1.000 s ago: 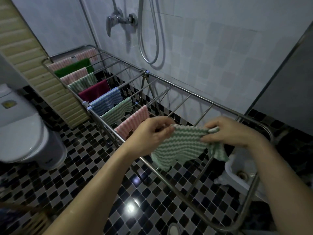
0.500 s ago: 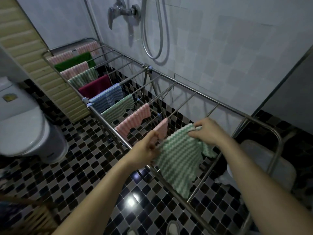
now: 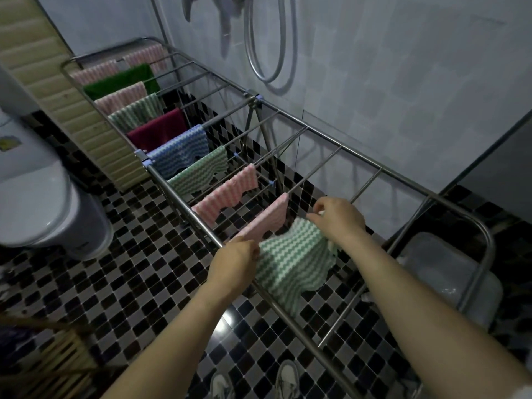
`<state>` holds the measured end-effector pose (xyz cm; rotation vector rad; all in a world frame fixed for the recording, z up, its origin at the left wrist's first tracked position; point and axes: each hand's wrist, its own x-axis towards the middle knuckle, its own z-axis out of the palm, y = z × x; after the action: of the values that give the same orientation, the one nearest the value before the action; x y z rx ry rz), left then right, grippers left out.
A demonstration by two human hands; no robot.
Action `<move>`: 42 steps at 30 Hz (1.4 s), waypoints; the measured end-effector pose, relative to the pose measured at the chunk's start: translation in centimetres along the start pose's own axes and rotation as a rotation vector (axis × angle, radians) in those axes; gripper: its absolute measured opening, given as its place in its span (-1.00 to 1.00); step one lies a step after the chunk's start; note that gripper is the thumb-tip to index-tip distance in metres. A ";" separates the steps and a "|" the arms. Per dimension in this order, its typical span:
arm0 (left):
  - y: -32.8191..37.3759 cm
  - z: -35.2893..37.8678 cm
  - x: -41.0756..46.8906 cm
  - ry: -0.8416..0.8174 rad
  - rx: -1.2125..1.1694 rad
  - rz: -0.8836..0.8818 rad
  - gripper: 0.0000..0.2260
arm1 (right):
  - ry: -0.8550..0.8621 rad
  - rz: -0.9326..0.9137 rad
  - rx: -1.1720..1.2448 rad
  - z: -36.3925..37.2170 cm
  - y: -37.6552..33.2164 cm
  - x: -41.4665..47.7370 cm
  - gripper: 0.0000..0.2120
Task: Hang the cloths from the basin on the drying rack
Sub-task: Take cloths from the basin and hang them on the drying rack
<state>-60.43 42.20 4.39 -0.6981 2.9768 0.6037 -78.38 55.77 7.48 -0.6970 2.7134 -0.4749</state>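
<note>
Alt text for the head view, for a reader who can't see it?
Two hands, left and right, spread a green striped cloth over a rail of a metal drying rack in a tiled bathroom. Ten more cloths hang along it; a basin sits beneath its right end.

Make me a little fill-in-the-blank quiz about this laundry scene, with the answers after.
1. Both hands, left hand and right hand, hold a wavy-striped cloth coloured white and ____.
2. The metal drying rack stands on a ____ tiled floor.
3. The plain dark green cloth hangs near the rack's ____ end.

Answers: green; checkered; far
</note>
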 end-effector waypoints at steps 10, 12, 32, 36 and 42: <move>2.7 0.3 -0.6 -0.224 0.017 0.208 -0.79 | -0.222 0.186 0.191 -0.3 3.0 -1.2 -0.81; 2.3 0.7 -0.7 -0.223 0.042 0.203 -0.77 | -0.179 0.192 0.245 0.1 2.9 -1.4 -0.83; 8.5 -4.3 -1.0 -0.269 -1.104 -0.009 -0.73 | -0.279 0.229 1.646 -5.4 1.7 -7.7 -0.84; 8.7 -4.3 -1.0 -0.267 -1.195 -0.081 -0.74 | -0.275 0.218 1.725 -5.1 1.6 -8.4 -0.80; 8.6 -5.0 -0.6 -0.205 -1.267 -0.040 -0.90 | -0.237 0.161 1.647 -5.7 1.3 -9.2 -0.70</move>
<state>-63.28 47.74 12.19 -0.5951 2.0623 2.3685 -73.23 62.84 13.98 -0.0085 1.3070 -1.9446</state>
